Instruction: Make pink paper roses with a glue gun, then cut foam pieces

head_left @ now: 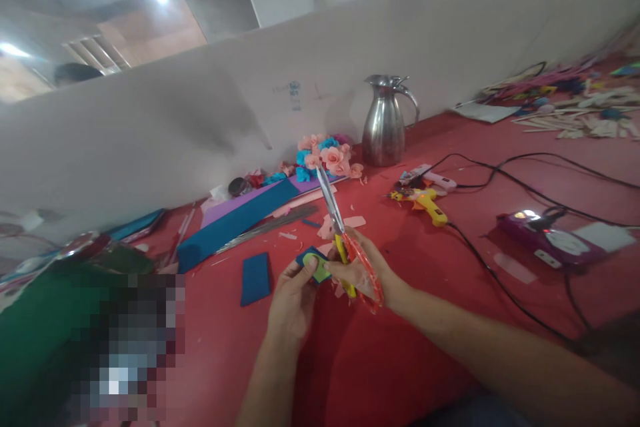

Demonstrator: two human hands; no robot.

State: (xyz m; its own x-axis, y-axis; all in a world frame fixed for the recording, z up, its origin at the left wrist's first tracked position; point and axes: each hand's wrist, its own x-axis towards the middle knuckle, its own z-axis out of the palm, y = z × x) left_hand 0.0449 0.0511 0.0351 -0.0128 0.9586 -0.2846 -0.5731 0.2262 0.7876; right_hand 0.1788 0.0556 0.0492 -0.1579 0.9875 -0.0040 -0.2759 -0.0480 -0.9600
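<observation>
My left hand point(296, 293) pinches a small blue piece of paper with a light green cut-out point(316, 267) laid on top of it. From the other side, the fingers of my right hand point(361, 267) meet the same pieces. Scissors point(331, 200) with orange-red and yellow handles also hang in my right hand, their metal blades pointing up and away. Left of my hands, a blue rectangle of paper point(255, 279) lies on the red table point(340, 373). Pink paper scraps point(354, 221) lie just beyond my fingers.
Paper flowers point(333, 159) and a steel jug point(384, 123) stand by the wall. A long blue strip point(235, 227) lies at left. To the right are a yellow glue gun point(433, 205), a pink glue gun point(440, 180), cables and a purple power strip point(555, 240). A green bundle point(45, 320) fills the lower left.
</observation>
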